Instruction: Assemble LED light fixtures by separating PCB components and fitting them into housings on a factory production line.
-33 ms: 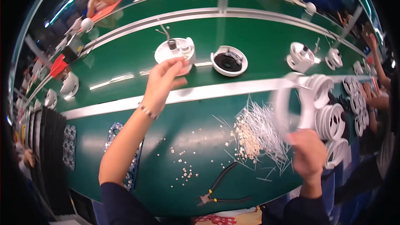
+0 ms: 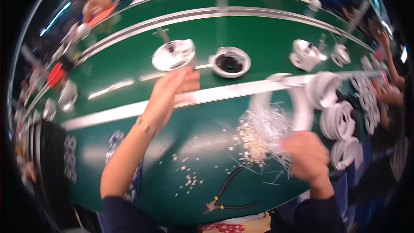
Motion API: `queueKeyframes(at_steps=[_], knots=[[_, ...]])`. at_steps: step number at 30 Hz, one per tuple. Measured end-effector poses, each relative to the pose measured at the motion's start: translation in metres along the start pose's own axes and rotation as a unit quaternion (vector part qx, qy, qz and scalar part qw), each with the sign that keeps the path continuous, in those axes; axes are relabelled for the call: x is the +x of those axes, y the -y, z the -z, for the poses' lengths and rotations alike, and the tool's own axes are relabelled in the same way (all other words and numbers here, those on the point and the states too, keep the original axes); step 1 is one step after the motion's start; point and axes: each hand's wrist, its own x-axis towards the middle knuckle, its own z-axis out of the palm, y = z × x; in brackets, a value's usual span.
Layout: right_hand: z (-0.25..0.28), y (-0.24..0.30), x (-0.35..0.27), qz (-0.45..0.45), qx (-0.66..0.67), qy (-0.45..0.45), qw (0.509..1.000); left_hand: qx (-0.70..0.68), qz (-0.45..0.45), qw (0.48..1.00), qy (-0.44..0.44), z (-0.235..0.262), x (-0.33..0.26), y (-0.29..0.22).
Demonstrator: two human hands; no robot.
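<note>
My left hand (image 2: 170, 92) reaches out over the silver rail (image 2: 108, 114) with its fingers apart and nothing in it. Its fingertips are just short of a shallow white round housing (image 2: 173, 55) on the green belt (image 2: 258, 39). My right hand (image 2: 307, 155) is closed around the lower part of a large white ring (image 2: 302, 103), which is blurred by motion. The hand sits over a pile of thin white wires (image 2: 265, 131) on the green table top (image 2: 202, 142).
A white ring with a black centre (image 2: 230, 62) and more white housings (image 2: 306, 54) ride the belt. Stacks of white rings (image 2: 340, 121) stand at the right. Black-handled pliers (image 2: 228, 198) and small white bits (image 2: 189, 177) lie near me. Another person's hands (image 2: 388, 97) work far right.
</note>
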Motion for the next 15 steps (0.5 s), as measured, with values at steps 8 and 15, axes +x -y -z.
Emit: queueKeyframes(at_steps=[8, 15], knots=[[-0.078, 0.043, 0.023, 0.215, 0.121, -0.131, 0.960, -0.022, 0.064, 0.997, -0.035, -0.032, -0.046, -0.001], [-0.120, 0.044, -0.051, 0.150, 0.233, 0.280, 0.919, -0.002, 0.127, 0.990, -0.063, 0.016, -0.044, 0.021]])
